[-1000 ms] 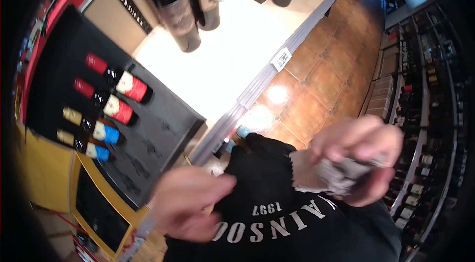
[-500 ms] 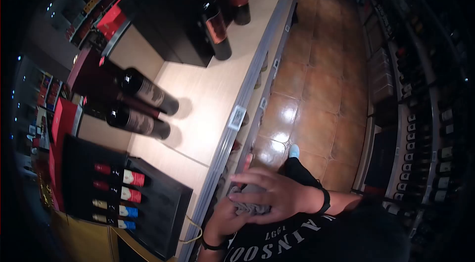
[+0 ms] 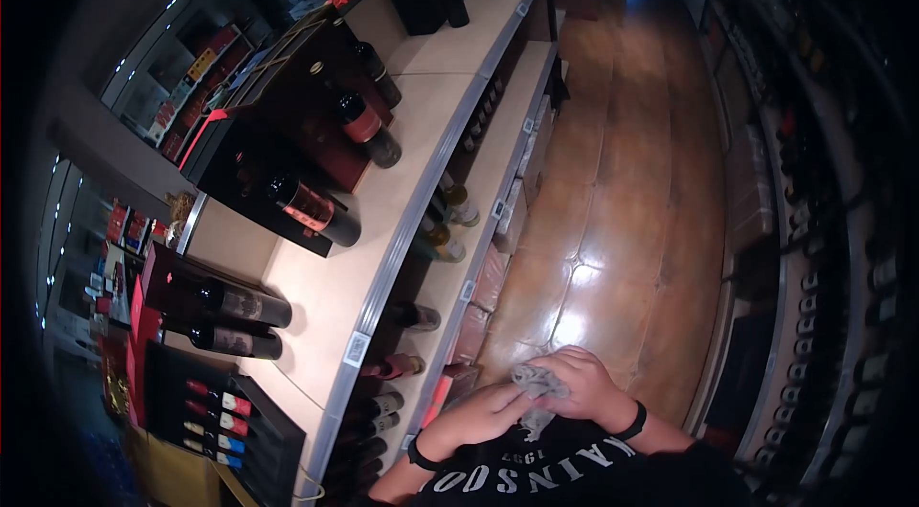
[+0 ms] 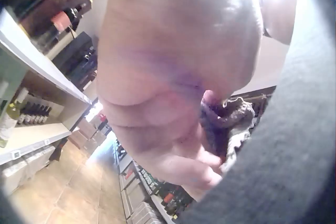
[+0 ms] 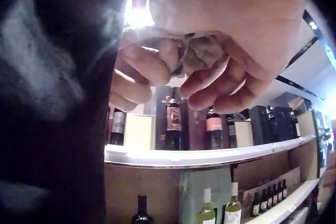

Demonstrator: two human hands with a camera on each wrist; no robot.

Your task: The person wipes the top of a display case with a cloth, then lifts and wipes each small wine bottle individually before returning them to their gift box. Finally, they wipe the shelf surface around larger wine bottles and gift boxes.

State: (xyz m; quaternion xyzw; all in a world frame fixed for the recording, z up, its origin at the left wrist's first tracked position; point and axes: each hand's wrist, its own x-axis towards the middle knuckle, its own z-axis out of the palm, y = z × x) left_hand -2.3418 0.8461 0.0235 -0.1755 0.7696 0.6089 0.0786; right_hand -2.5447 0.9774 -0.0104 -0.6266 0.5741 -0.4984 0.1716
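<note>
Both hands meet in front of the torso, around a crumpled grey cloth [image 3: 539,384]. My right hand [image 3: 582,383] grips it from the right side, and in the right wrist view the fingers curl about the bunched cloth [image 5: 202,51]. From the other side my left hand [image 3: 481,414] holds it, the fingers bent toward the cloth. A loose end of it hangs below the hands in the head view. The left wrist view shows the cloth's frayed edge [image 4: 239,124] beside the left hand [image 4: 163,71], partly covered by a grey blur in front.
To the left runs a long shelf [image 3: 316,315] with wine bottles [image 3: 314,210] and dark boxes. A black case [image 3: 273,421] of small bottles stands at its near end. Lower shelves hold more bottles [image 3: 450,244]. A tiled aisle [image 3: 613,220] leads ahead, with bottle racks [image 3: 814,315] on the right.
The hands were apart, the right one holding the cloth; they came together on it. The view has moved along the aisle, so the black case now lies farther down and left.
</note>
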